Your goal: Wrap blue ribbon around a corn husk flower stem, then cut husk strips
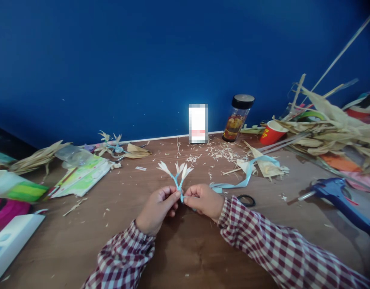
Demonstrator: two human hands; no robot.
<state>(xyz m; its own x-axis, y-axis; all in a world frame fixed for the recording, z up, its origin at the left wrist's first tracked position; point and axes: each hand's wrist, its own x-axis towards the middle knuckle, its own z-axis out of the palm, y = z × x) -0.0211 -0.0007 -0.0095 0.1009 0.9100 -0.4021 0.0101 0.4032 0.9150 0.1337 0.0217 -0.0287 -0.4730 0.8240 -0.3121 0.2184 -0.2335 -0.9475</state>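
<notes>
A small sprig of corn-husk flowers [181,171] stands upright between my hands, its pale petals fanned out on stems wrapped in light blue. My left hand [157,206] pinches the wrapped stem between thumb and fingers. Close against the stem's lower end, my right hand [206,200] is closed in a pinch on a light blue paper strip [248,176]. A bit of blue shows under its fingers, and the strip emerges behind the hand and curls across the table to the right. Part of the strip is hidden by the right hand.
Husk scraps [221,151] litter the brown table [173,249]. Rightward are a blue glue gun [338,196], black ring [247,200], red paper cup [273,132] and husk pile [347,140]. A lidded bottle [234,120] stands behind. Leftward are a white power strip [15,245] and green-patterned packet [82,174].
</notes>
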